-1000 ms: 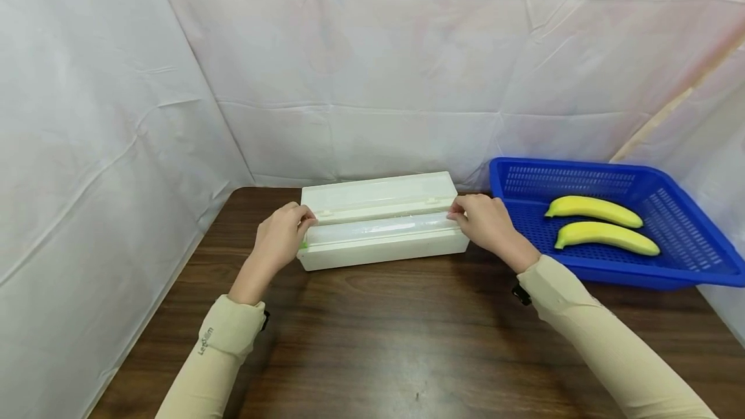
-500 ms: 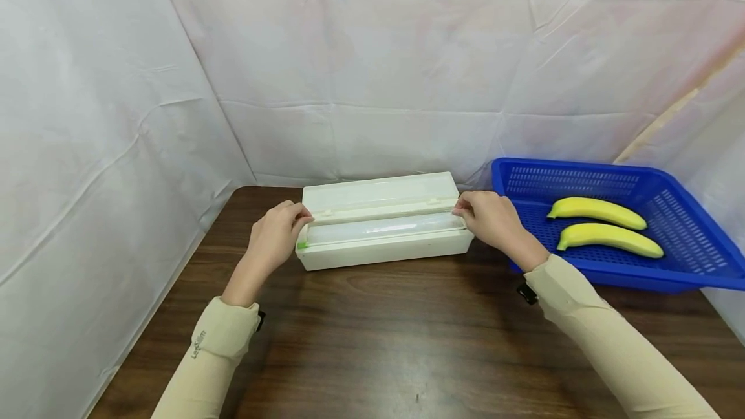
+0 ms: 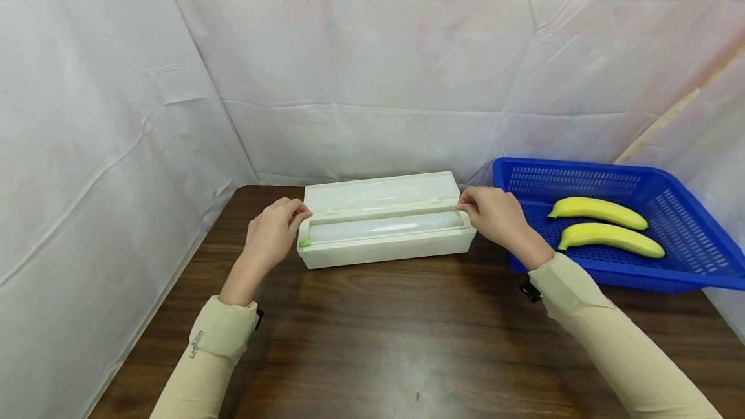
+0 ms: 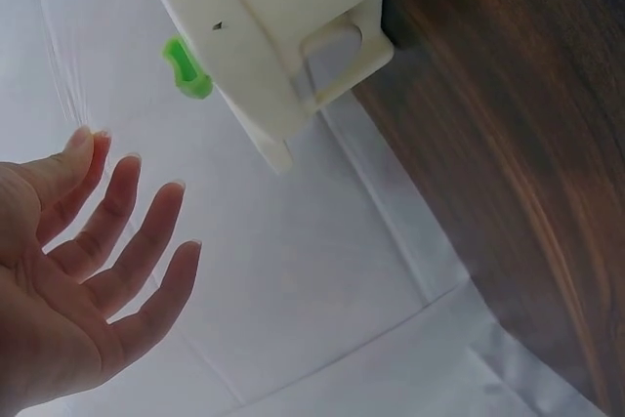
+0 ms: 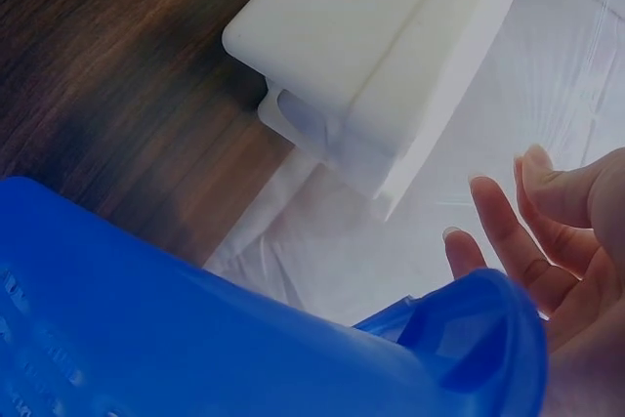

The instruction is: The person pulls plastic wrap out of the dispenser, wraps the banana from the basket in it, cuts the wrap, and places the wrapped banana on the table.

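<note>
A white cling film dispenser (image 3: 387, 249) lies on the table with its lid (image 3: 381, 191) tipped back, so the roll of cling film (image 3: 384, 226) inside shows. At its left end my left hand (image 3: 273, 231) pinches the edge of the clear film between thumb and index finger. Fine creases in the film (image 4: 68, 85) run to those fingertips in the left wrist view; the other fingers are spread. My right hand (image 3: 493, 215) pinches the film at the right end, thumb against index finger. A green tab (image 4: 187, 69) sits on the dispenser's left end.
Right of the dispenser stands a blue plastic basket (image 3: 588, 270) holding two bananas (image 3: 599, 211). Its rim is close below my right hand. White sheeting (image 3: 378, 50) hangs behind and to the left of the brown wooden table (image 3: 372, 341).
Both hands have risen slightly from the roll and moved a little apart, still pinching the film. The dispenser and basket keep their places.
</note>
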{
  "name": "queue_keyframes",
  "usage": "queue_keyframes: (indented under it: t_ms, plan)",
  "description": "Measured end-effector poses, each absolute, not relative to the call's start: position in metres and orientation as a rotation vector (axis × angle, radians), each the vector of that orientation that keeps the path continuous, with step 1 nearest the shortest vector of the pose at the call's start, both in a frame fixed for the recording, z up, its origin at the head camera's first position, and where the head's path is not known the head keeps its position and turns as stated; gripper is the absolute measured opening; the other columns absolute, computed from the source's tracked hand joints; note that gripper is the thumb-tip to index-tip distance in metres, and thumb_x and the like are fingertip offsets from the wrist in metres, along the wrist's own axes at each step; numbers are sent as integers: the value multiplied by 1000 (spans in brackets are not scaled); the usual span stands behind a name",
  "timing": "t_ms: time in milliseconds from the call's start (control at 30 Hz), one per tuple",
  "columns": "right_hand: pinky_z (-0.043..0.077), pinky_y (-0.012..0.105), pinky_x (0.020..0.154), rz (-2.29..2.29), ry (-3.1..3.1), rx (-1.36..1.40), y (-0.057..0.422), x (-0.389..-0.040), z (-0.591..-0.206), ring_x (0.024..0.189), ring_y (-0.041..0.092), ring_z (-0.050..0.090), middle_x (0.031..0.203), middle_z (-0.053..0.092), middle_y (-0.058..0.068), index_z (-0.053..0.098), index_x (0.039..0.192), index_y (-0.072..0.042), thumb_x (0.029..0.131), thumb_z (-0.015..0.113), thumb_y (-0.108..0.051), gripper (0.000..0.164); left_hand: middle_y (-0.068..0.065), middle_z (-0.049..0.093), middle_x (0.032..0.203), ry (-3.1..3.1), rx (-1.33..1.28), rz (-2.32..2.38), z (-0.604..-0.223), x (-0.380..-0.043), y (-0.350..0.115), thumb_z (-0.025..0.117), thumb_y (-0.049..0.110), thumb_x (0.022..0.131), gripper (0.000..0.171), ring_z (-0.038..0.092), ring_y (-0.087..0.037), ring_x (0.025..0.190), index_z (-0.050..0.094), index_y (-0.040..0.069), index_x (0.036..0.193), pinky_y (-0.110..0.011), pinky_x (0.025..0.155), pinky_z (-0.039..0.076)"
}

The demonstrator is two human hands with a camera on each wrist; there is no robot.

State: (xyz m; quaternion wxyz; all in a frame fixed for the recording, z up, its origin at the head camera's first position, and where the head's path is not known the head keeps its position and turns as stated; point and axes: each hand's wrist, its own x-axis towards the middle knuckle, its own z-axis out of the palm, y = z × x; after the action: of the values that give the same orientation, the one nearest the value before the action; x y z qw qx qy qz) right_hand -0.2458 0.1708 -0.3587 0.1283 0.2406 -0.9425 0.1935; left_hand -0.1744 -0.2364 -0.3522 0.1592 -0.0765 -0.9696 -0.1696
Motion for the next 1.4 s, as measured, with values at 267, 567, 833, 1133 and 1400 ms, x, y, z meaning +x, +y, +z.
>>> queue_keyframes:
  t_ms: [267, 567, 833, 1133, 1400]
  plan:
    - [45, 36, 52, 564, -2730, 710, 170, -246, -356, 61, 21, 61, 84, 75, 12, 76, 97, -2, 102, 71, -14, 13, -10, 67, 89, -2779, -306, -285, -352, -172, -234, 62, 21, 108, 19, 59, -24, 63, 72, 4, 105, -39, 52, 47]
    - [44, 36, 50, 542, -2702, 717, 171, -245, -350, 61, 24, 63, 82, 74, 13, 75, 95, -3, 103, 70, -14, 14, -6, 58, 81, -2843, -333, -298, -351, -172, -233, 59, 18, 110, 24, 50, -17, 59, 71, 5, 95, -34, 51, 41]
    - [41, 35, 49, 554, -2698, 720, 173, -245, -350, 58, 21, 59, 83, 74, 13, 73, 97, -3, 104, 68, -14, 14, -9, 65, 87, -2779, -336, -317, -350, -172, -234, 60, 18, 109, 21, 56, -19, 62, 73, 4, 102, -36, 51, 44]
    - [40, 34, 49, 595, -2727, 684, 175, -245, -347, 56, 19, 54, 85, 74, 14, 73, 100, -2, 105, 66, -14, 15, -9, 64, 86, -2724, -344, -302, -348, -174, -234, 61, 20, 109, 21, 55, -21, 58, 73, 5, 101, -37, 49, 43]
    - [37, 33, 48, 620, -2766, 670, 176, -244, -344, 55, 18, 52, 90, 75, 16, 72, 104, -2, 106, 64, -15, 15, -8, 63, 86, -2722, -334, -324, -344, -172, -235, 60, 22, 109, 22, 56, -22, 59, 72, 5, 100, -39, 50, 44]
